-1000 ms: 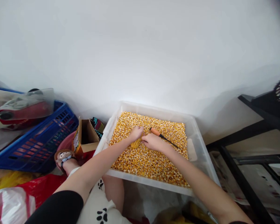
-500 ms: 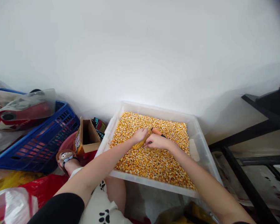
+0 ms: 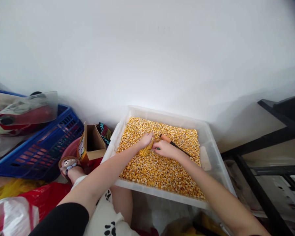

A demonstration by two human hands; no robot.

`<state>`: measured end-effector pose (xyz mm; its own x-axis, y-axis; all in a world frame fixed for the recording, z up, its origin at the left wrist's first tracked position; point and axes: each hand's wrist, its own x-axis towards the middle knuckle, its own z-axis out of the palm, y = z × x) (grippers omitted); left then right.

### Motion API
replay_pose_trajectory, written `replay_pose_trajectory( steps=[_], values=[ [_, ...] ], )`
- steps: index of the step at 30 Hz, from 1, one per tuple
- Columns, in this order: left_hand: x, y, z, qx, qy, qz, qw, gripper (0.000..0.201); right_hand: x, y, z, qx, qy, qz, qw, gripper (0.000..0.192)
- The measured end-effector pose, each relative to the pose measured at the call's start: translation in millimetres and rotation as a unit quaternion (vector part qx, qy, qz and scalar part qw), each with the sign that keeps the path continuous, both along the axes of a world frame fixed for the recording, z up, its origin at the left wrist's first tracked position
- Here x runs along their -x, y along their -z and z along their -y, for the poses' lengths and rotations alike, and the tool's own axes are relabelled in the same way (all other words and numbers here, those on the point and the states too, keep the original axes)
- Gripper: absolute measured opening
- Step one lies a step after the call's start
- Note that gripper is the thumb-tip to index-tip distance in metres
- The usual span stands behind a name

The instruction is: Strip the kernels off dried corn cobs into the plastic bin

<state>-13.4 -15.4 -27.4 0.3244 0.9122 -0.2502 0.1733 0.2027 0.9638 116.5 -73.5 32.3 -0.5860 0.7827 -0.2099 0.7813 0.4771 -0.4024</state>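
Note:
A clear plastic tub (image 3: 212, 154) holds a deep layer of loose yellow corn kernels (image 3: 162, 170). Over its middle my left hand (image 3: 146, 140) grips a yellow corn cob (image 3: 147, 150) that points down toward the kernels. My right hand (image 3: 165, 149) touches the same cob from the right, fingers curled against it. A tool with an orange handle and dark shaft (image 3: 173, 144) lies on the kernels just behind my right hand.
A blue plastic crate (image 3: 39, 147) sits at the left with a clear bag (image 3: 22, 111) on top. An open cardboard box (image 3: 92, 144) stands beside the tub. My sandalled foot (image 3: 68, 165) rests near it. A black metal frame (image 3: 267, 157) stands at the right. A white wall lies behind.
Both hands stayed on the cob and turned it slightly; the cob now points more steeply down. The view shifted a little.

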Motion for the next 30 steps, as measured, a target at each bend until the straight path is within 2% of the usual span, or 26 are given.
replay_pose_trajectory(
  steps=[6, 9, 12, 17, 22, 27, 30],
  values=[
    [-3.6, -1.3, 6.8, -0.066, 0.021, -0.075, 0.995, 0.045, 1.5, 11.4, 7.0, -0.034, 0.002, -0.014, 0.999, 0.021],
    [-7.2, -4.9, 14.2, -0.132, 0.068, -0.141, 0.979, 0.048, -0.6, 13.2, 8.0, -0.020, -0.005, -0.025, 0.999, 0.019],
    [-8.8, -7.7, 17.8, -0.172, 0.101, -0.161, 0.967, 0.048, -3.1, 11.0, 4.2, 0.003, -0.023, -0.043, 0.999, 0.018],
    [-6.4, -8.7, 14.2, -0.151, 0.111, -0.145, 0.971, 0.046, -7.7, 3.7, -3.6, 0.027, -0.025, -0.052, 0.998, 0.022],
    [-2.5, -7.4, 7.6, -0.115, 0.071, -0.127, 0.983, 0.043, -6.8, 4.4, -3.1, 0.013, -0.018, -0.036, 0.999, 0.020],
    [-2.7, -7.0, 10.0, -0.123, 0.069, -0.126, 0.982, 0.046, -0.3, 9.8, 1.9, -0.017, -0.014, -0.019, 1.000, 0.021],
    [-4.3, -10.3, 17.6, -0.134, 0.094, -0.111, 0.980, 0.053, -0.7, 9.4, 3.0, -0.014, -0.036, -0.029, 0.999, 0.018]
  ],
)
